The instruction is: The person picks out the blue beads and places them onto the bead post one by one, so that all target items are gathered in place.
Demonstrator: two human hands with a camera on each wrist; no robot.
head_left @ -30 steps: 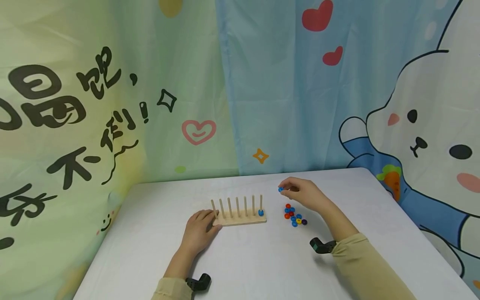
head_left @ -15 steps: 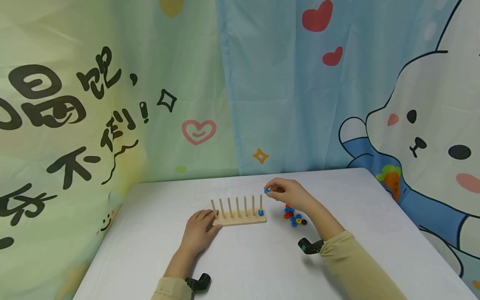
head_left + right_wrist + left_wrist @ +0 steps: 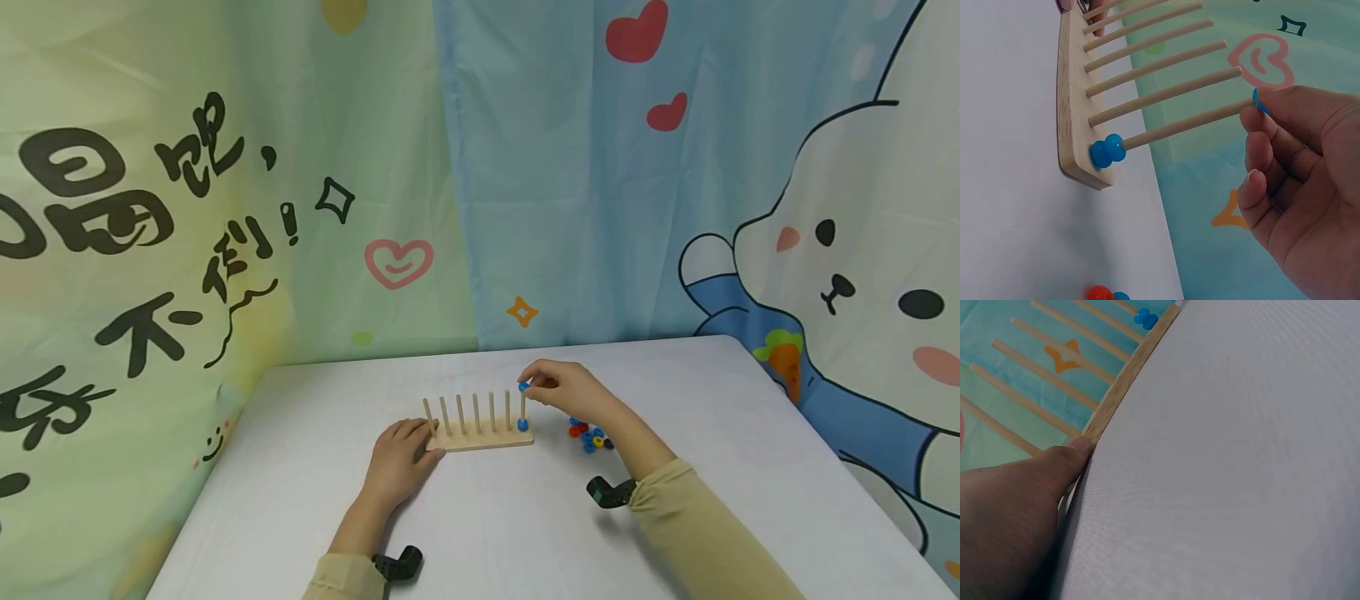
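A wooden pegboard (image 3: 487,439) with several upright pegs stands on the white table. Its rightmost peg (image 3: 1185,125) carries two blue beads (image 3: 1108,150) at the base. My right hand (image 3: 564,388) pinches another blue bead (image 3: 1260,101) between thumb and forefinger at the tip of that same peg. Whether the bead is threaded over the tip is hidden by the fingers. At the opposite end, my left hand (image 3: 401,458) grips the board's left end, its thumb (image 3: 1063,464) along the front edge and the other fingers behind.
Loose beads (image 3: 592,437) in red, blue, yellow and dark purple lie in a cluster right of the board, partly behind the right forearm. A printed curtain (image 3: 525,167) hangs behind the table (image 3: 480,525). Each wrist wears a black camera.
My right hand has moved left with the blue bead, from above the loose beads to the top of the rightmost peg. The left hand and the board have stayed put.
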